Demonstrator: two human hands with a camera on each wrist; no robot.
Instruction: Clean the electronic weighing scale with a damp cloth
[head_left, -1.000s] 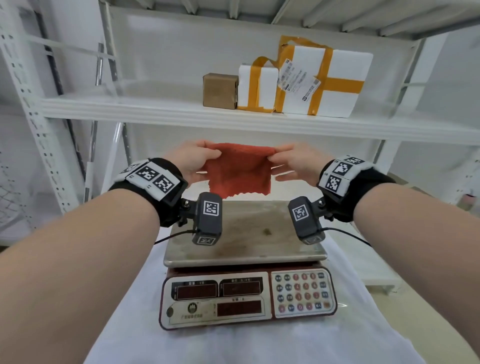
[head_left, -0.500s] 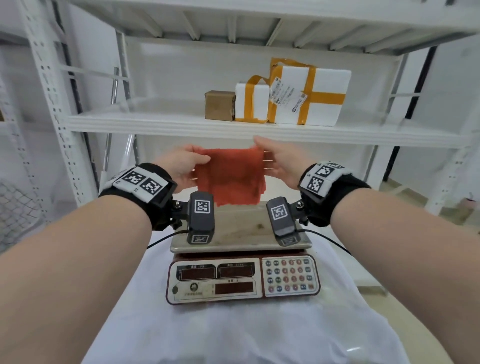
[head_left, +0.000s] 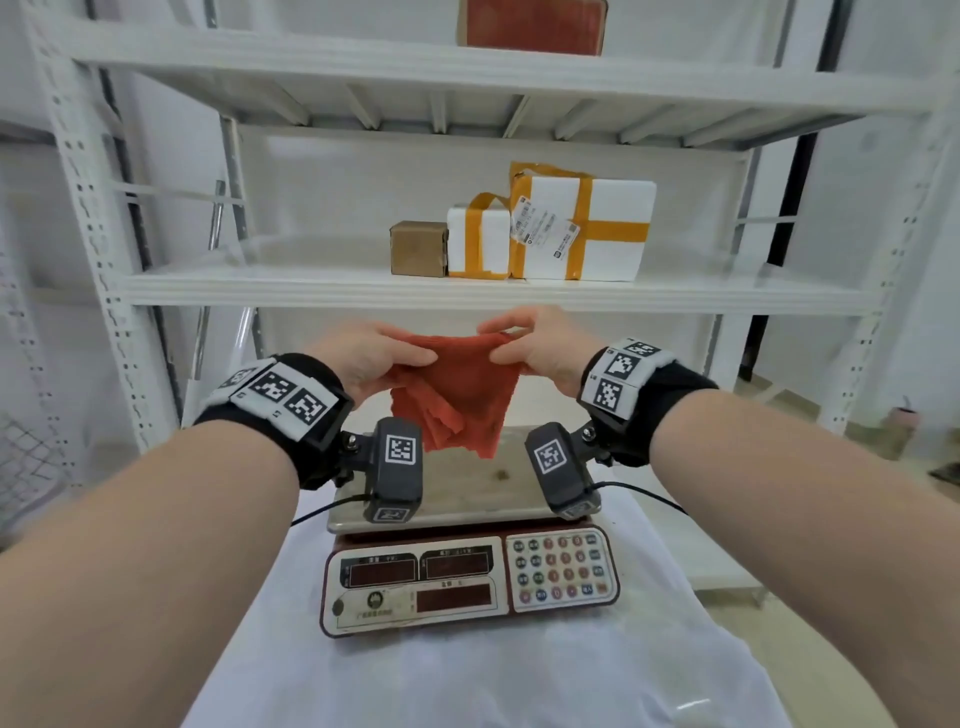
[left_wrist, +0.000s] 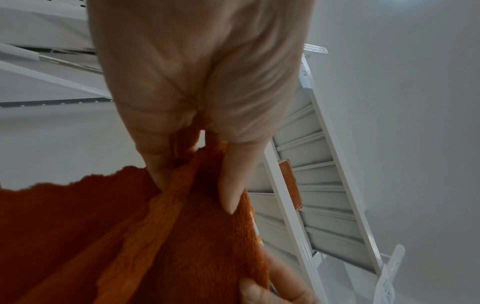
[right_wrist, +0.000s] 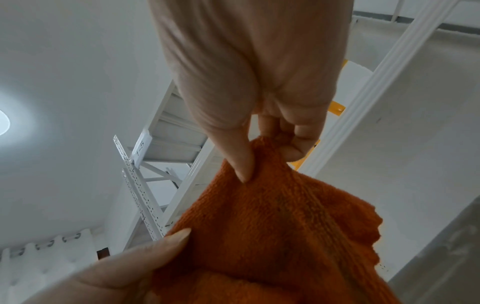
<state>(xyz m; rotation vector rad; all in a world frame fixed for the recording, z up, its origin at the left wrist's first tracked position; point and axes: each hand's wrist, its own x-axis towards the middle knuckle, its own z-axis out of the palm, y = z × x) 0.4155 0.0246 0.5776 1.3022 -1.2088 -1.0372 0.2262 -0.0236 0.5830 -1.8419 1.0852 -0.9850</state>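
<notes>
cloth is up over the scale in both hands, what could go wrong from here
1. The cloth hangs bunched from pinches by the left hand and right hand; wiping with a wad may miss the brown spot on the scale platter.
2. If it is very wet, water could reach the keypad and displays.
3. The wrist camera cables hang near the platter and might snag.
</notes>
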